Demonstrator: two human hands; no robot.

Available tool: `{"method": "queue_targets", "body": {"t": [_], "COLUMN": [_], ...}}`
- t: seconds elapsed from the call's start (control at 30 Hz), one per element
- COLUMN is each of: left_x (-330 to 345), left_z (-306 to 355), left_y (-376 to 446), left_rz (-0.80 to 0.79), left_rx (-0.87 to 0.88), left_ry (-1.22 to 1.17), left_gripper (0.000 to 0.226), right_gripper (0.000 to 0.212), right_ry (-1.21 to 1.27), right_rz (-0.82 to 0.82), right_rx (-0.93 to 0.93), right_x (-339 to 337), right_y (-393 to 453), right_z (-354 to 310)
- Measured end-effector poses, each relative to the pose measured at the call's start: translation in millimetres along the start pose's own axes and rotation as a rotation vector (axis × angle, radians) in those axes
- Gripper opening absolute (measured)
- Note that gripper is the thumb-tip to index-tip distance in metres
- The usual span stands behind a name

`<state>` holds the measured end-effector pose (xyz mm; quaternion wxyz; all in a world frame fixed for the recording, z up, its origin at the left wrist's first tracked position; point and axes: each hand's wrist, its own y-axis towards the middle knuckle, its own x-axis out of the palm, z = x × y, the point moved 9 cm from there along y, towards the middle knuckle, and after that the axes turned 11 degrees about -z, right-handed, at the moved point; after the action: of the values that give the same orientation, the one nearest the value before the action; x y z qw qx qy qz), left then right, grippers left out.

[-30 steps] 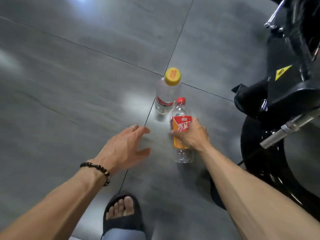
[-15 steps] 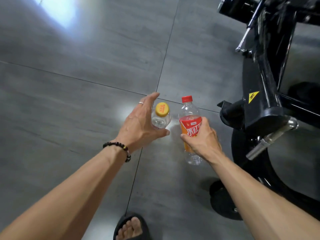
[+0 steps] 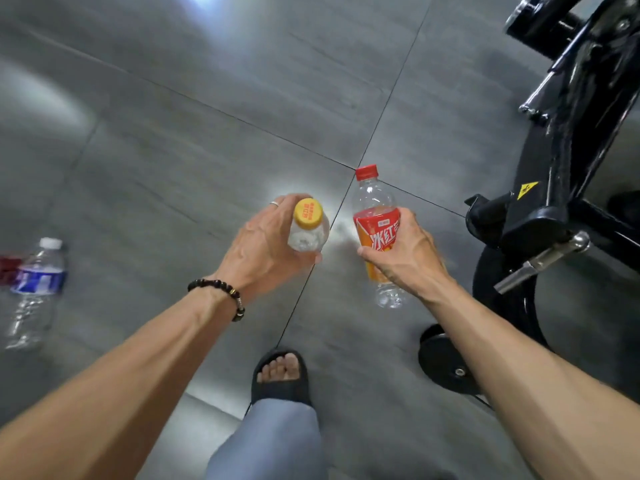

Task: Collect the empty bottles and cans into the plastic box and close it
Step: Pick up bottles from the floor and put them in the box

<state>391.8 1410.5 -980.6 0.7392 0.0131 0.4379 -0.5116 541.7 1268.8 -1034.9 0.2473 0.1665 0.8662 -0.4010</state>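
**Both hands full, one bottle left out at 9 o'clock**

The person's left hand (image 3: 266, 244) has its grip wrapped tight round the yellow-capped bottle (image 3: 307, 225), cap pointing pretty much up at the camera; the right hand (image 3: 403, 251) is clamped on the red-label bottle (image 3: 375, 233), held about upright with its red cap toward 12 o'clock; the two sit just beside each other, not touching. The box isn't in view anywhere, so can't say which way the carry goes.

The thing the next move probably turns on: a blue-label bottle (image 3: 36, 289) lying on the floor (image 3: 207, 116) way out at 9 o'clock, long axis running roughly 12 to 6, cap at the far end; the left hand is clearly nearer, but it's occupied. Loads of open floor on that side; the black machine frame (image 3: 568, 188) crowds 3 o'clock, close to the right forearm.
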Motion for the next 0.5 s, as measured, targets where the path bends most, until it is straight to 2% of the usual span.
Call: {"method": "queue_targets", "body": {"t": [0.2, 0.5], "left_x": [-42.3, -59.1], "left_z": [8.9, 56.6], "left_y": [-135.9, -368.9], "left_rz": [0.166, 0.453], "left_rx": [-0.129, -0.371], "left_ry": [-0.029, -0.136], "left_gripper": [0.066, 0.068], "right_gripper": [0.067, 0.064], "right_ry": [-0.125, -0.395], "right_rz": [-0.194, -0.509], "right_rx": [-0.162, -0.386], "right_x": [26.8, 64.9], "right_y": [-78.4, -245.3], "right_z": [-62.3, -132.8]}}
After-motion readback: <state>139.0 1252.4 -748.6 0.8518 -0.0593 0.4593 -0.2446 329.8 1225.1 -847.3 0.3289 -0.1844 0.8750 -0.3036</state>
